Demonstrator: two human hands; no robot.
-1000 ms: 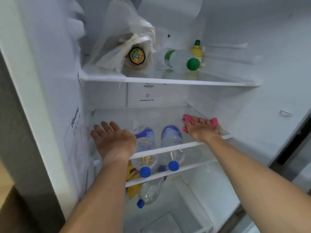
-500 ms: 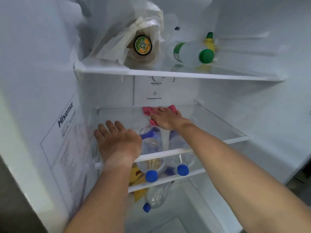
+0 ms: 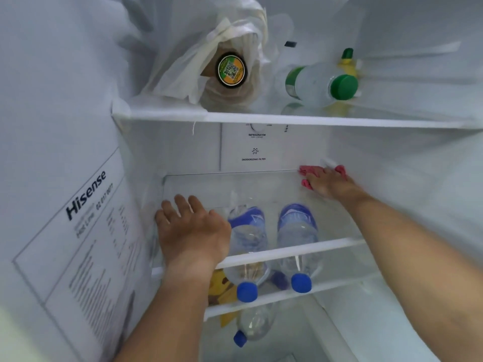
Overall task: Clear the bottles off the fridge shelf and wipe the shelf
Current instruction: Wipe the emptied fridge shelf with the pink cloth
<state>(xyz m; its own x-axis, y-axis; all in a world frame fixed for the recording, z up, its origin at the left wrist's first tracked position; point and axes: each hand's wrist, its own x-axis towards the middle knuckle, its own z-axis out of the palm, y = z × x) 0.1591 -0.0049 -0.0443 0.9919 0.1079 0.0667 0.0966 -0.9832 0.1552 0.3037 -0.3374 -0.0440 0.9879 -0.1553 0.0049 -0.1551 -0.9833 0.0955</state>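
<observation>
The middle glass shelf (image 3: 300, 250) carries no bottles. My left hand (image 3: 190, 231) lies flat on its front left part, fingers spread, holding nothing. My right hand (image 3: 329, 185) presses a pink cloth (image 3: 307, 170) onto the shelf's back right corner, against the fridge's rear wall. Through the glass I see two blue-capped water bottles (image 3: 248, 239) (image 3: 298, 231) lying on the shelf below, caps toward me.
A third blue-capped bottle (image 3: 254, 325) lies lower down beside yellow packaging (image 3: 222, 286). On the top shelf (image 3: 287, 118) are a white bag holding a jar (image 3: 231, 69), a green-capped bottle (image 3: 318, 83) on its side and a small yellow bottle (image 3: 346, 62).
My right hand slid the pink cloth from the shelf's front right to the back middle, then along the back edge to the right corner. My left hand stayed put.
</observation>
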